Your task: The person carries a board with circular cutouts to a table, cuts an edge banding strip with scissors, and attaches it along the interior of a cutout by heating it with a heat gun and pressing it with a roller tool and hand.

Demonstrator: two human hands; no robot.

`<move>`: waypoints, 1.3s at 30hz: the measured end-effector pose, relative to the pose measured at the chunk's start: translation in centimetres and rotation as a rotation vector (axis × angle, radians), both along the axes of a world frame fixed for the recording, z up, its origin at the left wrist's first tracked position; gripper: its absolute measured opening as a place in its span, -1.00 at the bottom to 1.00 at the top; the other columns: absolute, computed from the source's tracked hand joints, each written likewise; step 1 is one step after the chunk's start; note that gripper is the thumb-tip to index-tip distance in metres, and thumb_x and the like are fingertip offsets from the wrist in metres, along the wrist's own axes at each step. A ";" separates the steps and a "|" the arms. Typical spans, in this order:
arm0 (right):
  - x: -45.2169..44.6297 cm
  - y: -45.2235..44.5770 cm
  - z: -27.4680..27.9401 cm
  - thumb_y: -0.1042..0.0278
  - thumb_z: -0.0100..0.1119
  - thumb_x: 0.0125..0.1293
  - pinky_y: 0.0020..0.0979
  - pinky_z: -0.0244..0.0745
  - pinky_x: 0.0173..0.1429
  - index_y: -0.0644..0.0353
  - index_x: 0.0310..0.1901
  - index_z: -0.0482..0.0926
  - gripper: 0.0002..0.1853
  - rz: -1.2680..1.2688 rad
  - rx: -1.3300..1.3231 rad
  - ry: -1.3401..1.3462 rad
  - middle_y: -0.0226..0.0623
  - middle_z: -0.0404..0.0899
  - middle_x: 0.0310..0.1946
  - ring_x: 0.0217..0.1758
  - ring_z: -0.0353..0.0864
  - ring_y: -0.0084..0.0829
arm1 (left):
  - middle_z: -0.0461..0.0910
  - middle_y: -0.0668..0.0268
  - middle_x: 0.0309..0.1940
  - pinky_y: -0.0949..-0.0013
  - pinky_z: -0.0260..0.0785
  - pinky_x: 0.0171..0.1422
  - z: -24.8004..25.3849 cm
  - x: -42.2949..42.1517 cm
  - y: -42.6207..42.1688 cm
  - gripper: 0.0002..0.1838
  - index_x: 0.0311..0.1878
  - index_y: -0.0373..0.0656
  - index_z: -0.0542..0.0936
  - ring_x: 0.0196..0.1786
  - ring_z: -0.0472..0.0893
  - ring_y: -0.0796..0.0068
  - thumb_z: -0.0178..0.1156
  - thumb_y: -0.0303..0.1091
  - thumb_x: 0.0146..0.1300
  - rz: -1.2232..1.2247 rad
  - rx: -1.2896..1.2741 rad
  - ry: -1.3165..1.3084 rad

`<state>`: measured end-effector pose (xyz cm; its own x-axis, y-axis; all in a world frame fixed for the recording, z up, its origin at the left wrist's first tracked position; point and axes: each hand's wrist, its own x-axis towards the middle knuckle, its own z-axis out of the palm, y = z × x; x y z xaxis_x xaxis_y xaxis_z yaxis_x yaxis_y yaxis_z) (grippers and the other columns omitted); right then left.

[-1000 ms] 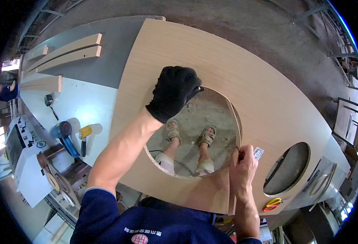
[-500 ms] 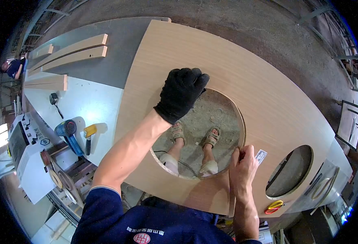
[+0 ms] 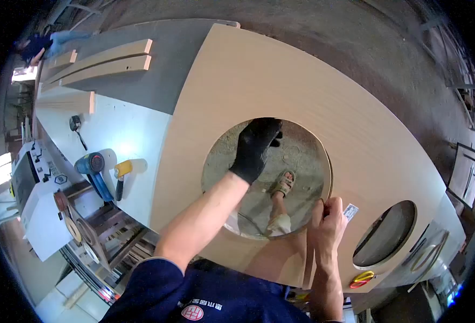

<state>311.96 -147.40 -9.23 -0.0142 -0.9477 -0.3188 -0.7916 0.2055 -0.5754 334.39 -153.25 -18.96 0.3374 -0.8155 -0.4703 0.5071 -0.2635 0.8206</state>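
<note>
A wood-grain panel (image 3: 248, 70) lies before me with a large round cutout. My left hand (image 3: 256, 145), in a black glove, reaches into that cutout against its far inner edge. Its fingers look partly spread, though the tips are hard to make out. At the cutout's right rim my bare right hand (image 3: 326, 220) is closed on a thin strip of edge banding (image 3: 308, 264). The strip follows the rim above this hand, and its tail hangs toward my body. A small printed label (image 3: 350, 211) lies beside my right knuckles.
Yellow-and-red-handled snips (image 3: 362, 279) lie near a smaller oval cutout (image 3: 385, 234). On the white board at left are a heat gun (image 3: 93, 169), a yellow-headed hammer (image 3: 122, 171) and a tape measure (image 3: 75, 123). Curved wooden pieces (image 3: 108, 72) lie beyond. Another person (image 3: 35, 47) is at far left.
My left hand has dropped from above the panel at the cutout's upper left into the opening, further right. My right hand keeps its grip near the rim. The person at far left has shifted.
</note>
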 end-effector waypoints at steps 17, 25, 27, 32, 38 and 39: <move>0.8 -0.4 0.2 0.41 0.18 0.38 -0.11 0.40 -0.37 0.29 -0.32 0.40 -0.81 -0.024 0.015 0.014 -0.01 0.48 -0.61 -0.52 0.56 0.03 | 0.69 0.27 -0.40 0.37 0.46 -0.24 -1.1 -0.6 -1.7 -0.81 -0.17 -0.25 0.67 -0.38 0.62 0.50 0.35 -0.30 0.33 0.031 -0.108 -0.118; 0.4 -0.4 -0.1 0.40 0.19 0.38 -0.11 0.41 -0.37 0.29 -0.32 0.39 -0.80 0.010 -0.006 0.021 -0.01 0.50 -0.61 -0.53 0.56 0.02 | 0.64 0.17 -0.05 0.09 0.39 0.15 5.5 2.2 -0.4 -0.39 0.21 -0.13 0.54 0.03 0.60 0.18 0.51 -0.11 0.14 -0.273 -0.365 -1.598; 0.5 -0.3 0.0 0.41 0.19 0.38 -0.11 0.41 -0.38 0.29 -0.32 0.39 -0.80 0.015 -0.010 0.025 -0.01 0.49 -0.61 -0.54 0.55 0.02 | 0.51 0.12 0.20 -0.05 0.25 0.31 6.7 3.6 -3.4 -0.20 0.34 -0.10 0.46 0.24 0.47 0.06 0.52 -0.09 0.02 -0.448 -0.409 -1.690; 0.9 -0.5 0.5 0.43 0.20 0.37 -0.09 0.41 -0.37 0.29 -0.32 0.38 -0.80 0.014 -0.015 0.042 -0.01 0.48 -0.62 -0.53 0.55 0.04 | 0.45 0.09 0.31 -0.05 0.28 0.36 5.6 4.9 -6.5 -0.18 0.30 -0.14 0.50 0.33 0.43 0.04 0.53 -0.05 -0.06 -0.617 -0.442 -1.844; 0.4 -0.5 0.3 0.45 0.20 0.36 -0.10 0.43 -0.37 0.29 -0.33 0.38 -0.81 -0.005 0.007 0.016 0.01 0.51 -0.60 -0.51 0.57 0.05 | 0.47 0.06 0.32 -0.06 0.26 0.42 7.2 6.0 -6.1 -0.33 0.28 -0.17 0.52 0.40 0.40 0.05 0.46 -0.21 0.08 -0.768 -0.436 -1.812; 0.4 -0.5 0.3 0.45 0.20 0.35 -0.10 0.44 -0.37 0.29 -0.33 0.38 -0.81 -0.010 -0.001 0.004 0.02 0.51 -0.60 -0.51 0.58 0.06 | 0.46 0.07 0.33 -0.05 0.25 0.43 7.4 5.6 -5.9 -0.34 0.29 -0.17 0.51 0.41 0.40 0.05 0.45 -0.24 0.10 -0.750 -0.425 -1.822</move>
<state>312.39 -147.93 -8.91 -0.0245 -0.9480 -0.3174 -0.7919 0.2122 -0.5726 340.01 -159.11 -11.57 -0.2890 -0.9393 0.1848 -0.9239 0.3242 0.2030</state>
